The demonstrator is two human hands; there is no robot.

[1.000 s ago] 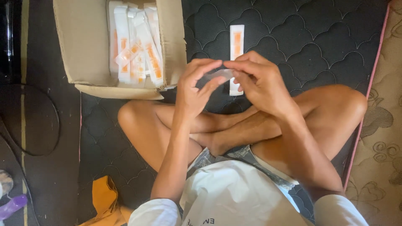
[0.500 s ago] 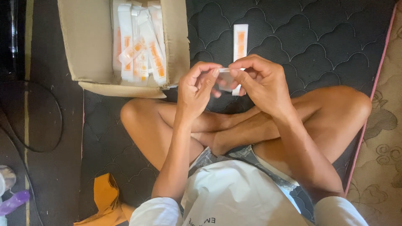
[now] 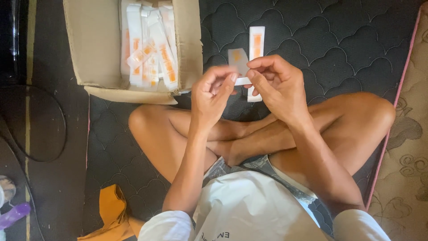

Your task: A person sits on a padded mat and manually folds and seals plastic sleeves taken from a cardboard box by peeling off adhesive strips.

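Nearest, at six o'clock: our white shirt (image 3: 254,205) and crossed bare legs (image 3: 249,134) on the dark quilted mat (image 3: 339,49). At seven o'clock, a crumpled orange cloth (image 3: 111,207). Centre, toward twelve: our left hand (image 3: 211,96) and right hand (image 3: 278,82), fingertips closed together on a small translucent sachet (image 3: 237,60), which stands up above them. Just behind, at twelve o'clock, one white-and-orange strip packet (image 3: 256,42) lies on the mat. Farthest, at eleven o'clock: an open cardboard box (image 3: 96,49) holding many white-and-orange packets (image 3: 149,44).
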